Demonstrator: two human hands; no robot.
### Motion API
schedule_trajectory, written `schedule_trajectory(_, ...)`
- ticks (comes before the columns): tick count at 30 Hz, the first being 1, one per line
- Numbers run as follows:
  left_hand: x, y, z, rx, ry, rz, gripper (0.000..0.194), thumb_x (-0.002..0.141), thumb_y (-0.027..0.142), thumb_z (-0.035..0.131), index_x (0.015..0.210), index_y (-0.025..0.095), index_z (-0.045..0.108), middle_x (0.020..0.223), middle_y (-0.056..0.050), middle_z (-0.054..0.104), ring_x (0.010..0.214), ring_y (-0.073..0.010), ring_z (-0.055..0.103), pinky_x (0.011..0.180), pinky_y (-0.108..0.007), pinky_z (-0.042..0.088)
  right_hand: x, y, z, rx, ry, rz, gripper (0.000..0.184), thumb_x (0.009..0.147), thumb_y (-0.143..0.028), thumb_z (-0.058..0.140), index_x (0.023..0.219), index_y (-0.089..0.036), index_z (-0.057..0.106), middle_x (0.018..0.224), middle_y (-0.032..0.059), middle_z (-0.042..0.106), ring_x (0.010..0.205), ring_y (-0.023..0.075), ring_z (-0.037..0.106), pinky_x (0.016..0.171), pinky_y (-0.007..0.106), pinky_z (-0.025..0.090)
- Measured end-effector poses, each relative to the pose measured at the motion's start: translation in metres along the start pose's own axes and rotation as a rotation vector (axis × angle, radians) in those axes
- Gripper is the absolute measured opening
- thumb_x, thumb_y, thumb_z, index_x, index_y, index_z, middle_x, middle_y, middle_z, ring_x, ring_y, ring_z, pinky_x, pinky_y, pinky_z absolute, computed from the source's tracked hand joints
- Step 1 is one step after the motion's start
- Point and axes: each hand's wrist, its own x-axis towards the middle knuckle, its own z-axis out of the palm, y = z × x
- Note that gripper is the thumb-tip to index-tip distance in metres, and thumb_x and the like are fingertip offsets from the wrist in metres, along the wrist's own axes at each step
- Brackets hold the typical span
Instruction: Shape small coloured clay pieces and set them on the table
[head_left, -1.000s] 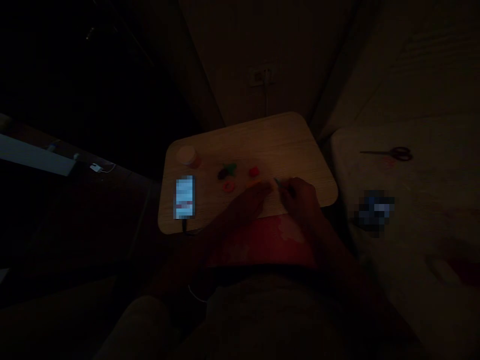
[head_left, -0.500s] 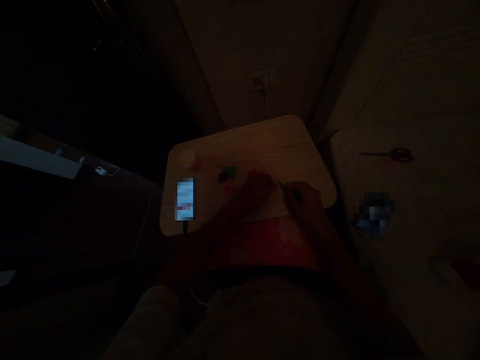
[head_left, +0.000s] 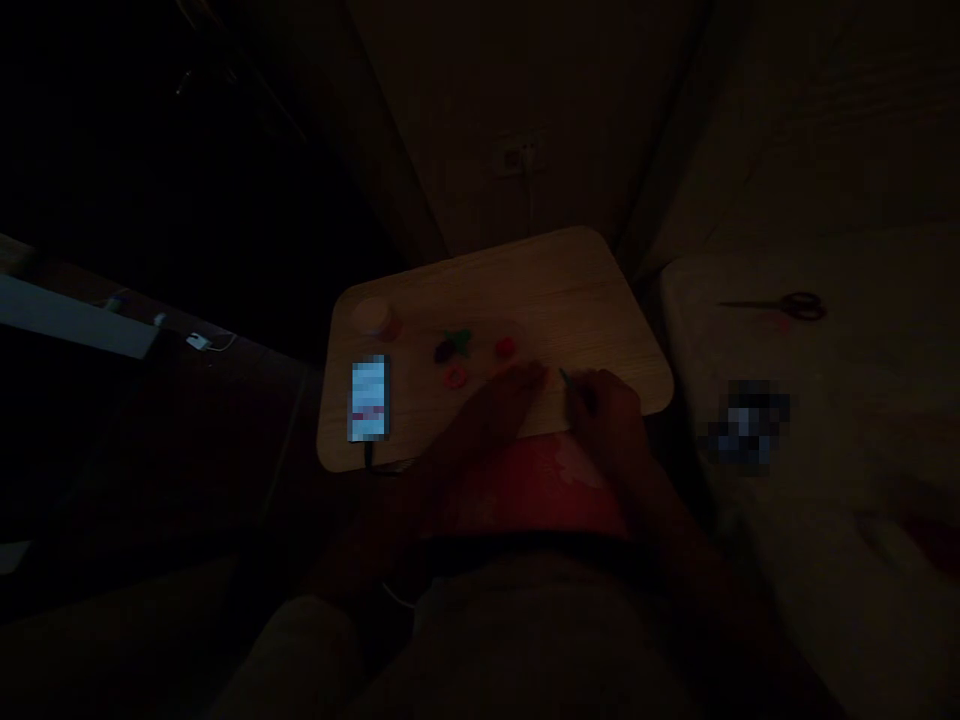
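The light is very dim. My right hand [head_left: 611, 410] is closed around a thin green stick-like piece [head_left: 565, 376], whose tip pokes out toward the left. Close beside it, my left hand [head_left: 510, 390] rests low over the wooden table [head_left: 570, 285], its fingers drawn together; whatever they hold is hidden. Just beyond the left hand lies a small red lump [head_left: 505, 347]. Farther left are a green piece [head_left: 460, 343], a dark lump [head_left: 443, 350] and a red-orange ring [head_left: 455, 377].
A lit phone [head_left: 369, 398] with a cable lies at the table's left, below a lidded tub [head_left: 373, 316]. Scissors [head_left: 795, 306] and a blurred dark object [head_left: 750, 425] lie on the pale surface at right. Behind the table is a wall socket [head_left: 519, 157].
My left hand has shifted slightly toward me, showing more of the red lump. My right hand stays nearly in place, still holding the green piece.
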Motion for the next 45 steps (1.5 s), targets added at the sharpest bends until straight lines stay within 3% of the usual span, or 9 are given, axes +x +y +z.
schedule_trajectory(4, -0.007, 0.000, 0.007, -0.022, -0.073, -0.057, 0.049, 0.110, 0.014, 0.033, 0.156, 0.019, 0.047, 0.160, -0.013, 0.056, 0.150, -0.0229, 0.054, 0.124, -0.046, 0.051, -0.004, -0.009, 0.006, -0.033, -0.001, 0.018, 0.011, 0.092, -0.019, 0.057, 0.086, -0.021, 0.066, 0.089, 0.0124, 0.070, 0.081, 0.0270, 0.062, 0.077, 0.040, 0.050)
schedule_trajectory(11, -0.003, 0.011, 0.028, -0.065, 0.004, -0.120, 0.041, 0.112, 0.021, 0.034, 0.146, 0.016, 0.055, 0.146, -0.016, 0.064, 0.141, -0.0249, 0.060, 0.124, -0.048, 0.050, -0.006, -0.014, 0.014, -0.070, -0.008, -0.006, 0.016, 0.095, -0.016, 0.054, 0.098, -0.019, 0.069, 0.096, 0.0143, 0.071, 0.090, 0.0288, 0.064, 0.084, 0.041, 0.051)
schedule_trajectory(18, -0.014, 0.001, 0.010, -0.080, -0.028, 0.037, 0.053, 0.107, 0.010, 0.032, 0.158, 0.019, 0.044, 0.165, -0.013, 0.051, 0.159, -0.0229, 0.043, 0.130, -0.051, 0.044, -0.012, -0.020, 0.016, -0.117, 0.004, 0.001, 0.017, 0.097, -0.017, 0.052, 0.097, -0.018, 0.070, 0.094, 0.0145, 0.070, 0.086, 0.0283, 0.063, 0.077, 0.040, 0.050)
schedule_trajectory(23, -0.014, -0.001, 0.003, -0.123, -0.097, 0.013, 0.053, 0.107, 0.012, 0.036, 0.159, 0.020, 0.043, 0.167, -0.012, 0.049, 0.157, -0.0215, 0.046, 0.128, -0.048, 0.047, -0.011, -0.020, 0.018, -0.056, -0.027, -0.039, 0.021, 0.098, -0.017, 0.050, 0.092, -0.020, 0.070, 0.092, 0.0125, 0.070, 0.082, 0.0256, 0.063, 0.074, 0.037, 0.050)
schedule_trajectory(30, -0.012, -0.004, 0.005, -0.135, -0.046, 0.049, 0.052, 0.106, 0.010, 0.036, 0.155, 0.020, 0.050, 0.164, -0.012, 0.053, 0.155, -0.0218, 0.049, 0.127, -0.047, 0.049, 0.000, -0.007, 0.011, 0.041, -0.089, -0.078, 0.013, 0.093, -0.019, 0.056, 0.089, -0.022, 0.068, 0.091, 0.0108, 0.072, 0.082, 0.0257, 0.065, 0.076, 0.038, 0.051)
schedule_trajectory(36, -0.003, 0.005, 0.006, -0.115, -0.015, -0.025, 0.047, 0.106, 0.015, 0.039, 0.152, 0.021, 0.050, 0.154, -0.015, 0.060, 0.147, -0.0258, 0.056, 0.125, -0.052, 0.050, 0.001, -0.005, 0.003, -0.025, -0.013, -0.015, 0.011, 0.093, -0.021, 0.057, 0.087, -0.021, 0.067, 0.089, 0.0109, 0.071, 0.081, 0.0255, 0.065, 0.076, 0.038, 0.051)
schedule_trajectory(40, -0.001, 0.006, 0.003, -0.073, 0.017, -0.023, 0.048, 0.104, 0.014, 0.041, 0.152, 0.015, 0.048, 0.157, -0.020, 0.055, 0.152, -0.0298, 0.050, 0.126, -0.057, 0.047, -0.003, -0.005, 0.000, -0.044, 0.003, 0.000, 0.010, 0.092, -0.020, 0.058, 0.089, -0.021, 0.067, 0.090, 0.0116, 0.071, 0.083, 0.0266, 0.065, 0.078, 0.039, 0.051)
schedule_trajectory(45, -0.008, 0.001, -0.005, -0.116, -0.016, 0.008, 0.051, 0.105, 0.013, 0.038, 0.156, 0.018, 0.044, 0.164, -0.017, 0.050, 0.157, -0.0255, 0.045, 0.127, -0.054, 0.047, -0.006, -0.005, 0.001, -0.054, 0.006, 0.012, 0.010, 0.092, -0.019, 0.058, 0.088, -0.021, 0.067, 0.091, 0.0116, 0.071, 0.083, 0.0267, 0.064, 0.077, 0.039, 0.051)
